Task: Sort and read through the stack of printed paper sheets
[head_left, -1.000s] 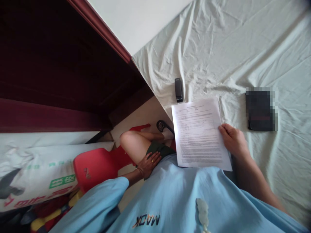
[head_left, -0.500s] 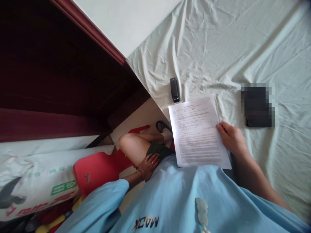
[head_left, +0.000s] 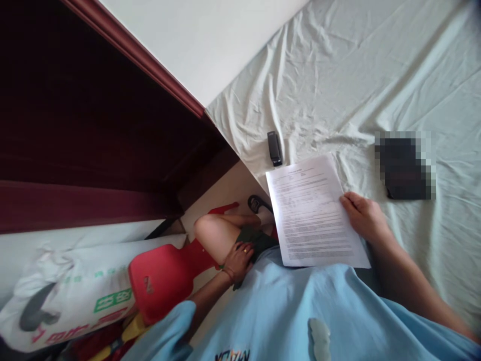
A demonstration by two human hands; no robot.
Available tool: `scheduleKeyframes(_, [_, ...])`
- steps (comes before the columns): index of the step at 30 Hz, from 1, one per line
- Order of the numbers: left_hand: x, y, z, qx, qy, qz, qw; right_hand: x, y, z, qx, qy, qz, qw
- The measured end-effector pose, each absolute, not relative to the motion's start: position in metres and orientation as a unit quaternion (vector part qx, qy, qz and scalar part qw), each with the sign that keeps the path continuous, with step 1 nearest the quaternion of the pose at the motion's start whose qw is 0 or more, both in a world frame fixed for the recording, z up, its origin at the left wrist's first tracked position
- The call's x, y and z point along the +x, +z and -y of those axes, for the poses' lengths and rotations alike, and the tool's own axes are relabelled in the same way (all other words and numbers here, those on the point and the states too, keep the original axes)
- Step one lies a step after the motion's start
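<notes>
A printed sheet of paper (head_left: 315,215), possibly one of a small stack, tilts above my lap at the edge of the cloth-covered surface. My right hand (head_left: 364,215) pinches its right edge, thumb on top and the other fingers mostly hidden. My left hand (head_left: 240,258), with a ring on one finger, lies flat on my thigh over the dark shorts and holds nothing. Just beyond the paper's top left corner lies a black stapler (head_left: 274,148).
A pale wrinkled cloth (head_left: 361,75) covers the surface to the right, where a blurred dark object (head_left: 406,170) lies. On the left are a red plastic chair (head_left: 161,281), a white printed sack (head_left: 82,286) and a dark red wooden cabinet (head_left: 93,115).
The view has shifted slightly, so everything sits a little lower and further right. My right hand keeps its hold on the paper, and my left hand stays on my thigh.
</notes>
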State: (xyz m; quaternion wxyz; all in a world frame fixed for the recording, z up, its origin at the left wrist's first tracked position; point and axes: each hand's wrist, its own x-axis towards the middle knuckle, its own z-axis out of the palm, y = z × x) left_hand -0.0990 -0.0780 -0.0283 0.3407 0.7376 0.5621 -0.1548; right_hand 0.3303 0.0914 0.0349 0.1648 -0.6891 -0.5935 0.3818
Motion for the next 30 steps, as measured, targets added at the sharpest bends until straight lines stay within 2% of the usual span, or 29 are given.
scheduleKeyframes(2, [-0.084,-0.025,0.053,0.670,-0.064,-0.625,0.396,0.330,0.035,-0.091,-0.691,0.380,0.592,0.166])
scheduleKeyframes(5, [-0.055,-0.019,0.011,0.497,0.164,-0.735,0.431,0.331,0.035,-0.091,-0.691,0.375,0.594,0.169])
scheduleKeyframes(8, [-0.019,-0.005,-0.024,0.363,0.326,-0.716,0.499,0.331,0.035,-0.090,-0.687,0.375,0.599,0.168])
scheduleKeyframes(11, [0.012,0.010,-0.042,0.320,0.345,-0.670,0.575,0.331,0.035,-0.090,-0.685,0.376,0.600,0.168])
scheduleKeyframes(20, [0.040,0.005,-0.036,0.207,0.430,-0.623,0.620,0.334,0.032,-0.088,-0.675,0.414,0.572,0.215])
scheduleKeyframes(27, [0.039,0.009,-0.044,0.309,0.493,-0.580,0.570,0.340,0.025,-0.083,-0.669,0.461,0.526,0.250])
scheduleKeyframes(30, [0.045,0.018,-0.052,0.316,0.503,-0.541,0.595,0.339,0.024,-0.083,-0.659,0.462,0.533,0.262])
